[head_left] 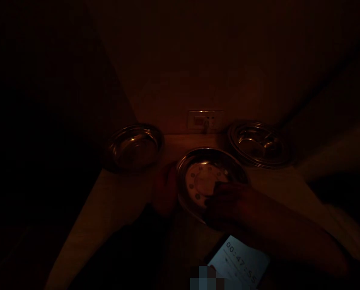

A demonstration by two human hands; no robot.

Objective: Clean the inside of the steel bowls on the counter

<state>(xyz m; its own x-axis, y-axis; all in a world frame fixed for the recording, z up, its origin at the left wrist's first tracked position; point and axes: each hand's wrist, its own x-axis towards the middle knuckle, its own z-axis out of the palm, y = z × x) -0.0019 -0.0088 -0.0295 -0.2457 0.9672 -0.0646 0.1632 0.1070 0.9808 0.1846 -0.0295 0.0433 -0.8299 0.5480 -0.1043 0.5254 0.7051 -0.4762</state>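
Observation:
A round, shiny metal plate [181, 169] with a raised rim sits in the middle of the table. On its pale, flat inside, several small dark round marks form a ring around a reddish centre. My left hand [164, 189] is at the plate's left rim and appears to grip it. Over the plate's right side reaches my right hand [228, 199], fingers pointing down and inward. Shadow hides its fingertips and whatever may be between them. The room is very dark, so fine detail is lost.
At the back left stands a metal bowl [134, 149]. A metal plate with compartments [258, 145] lies at the back right. Close to me, a lit phone [240, 257] shows a running time. A wall socket [205, 120] is behind the wooden table [98, 201].

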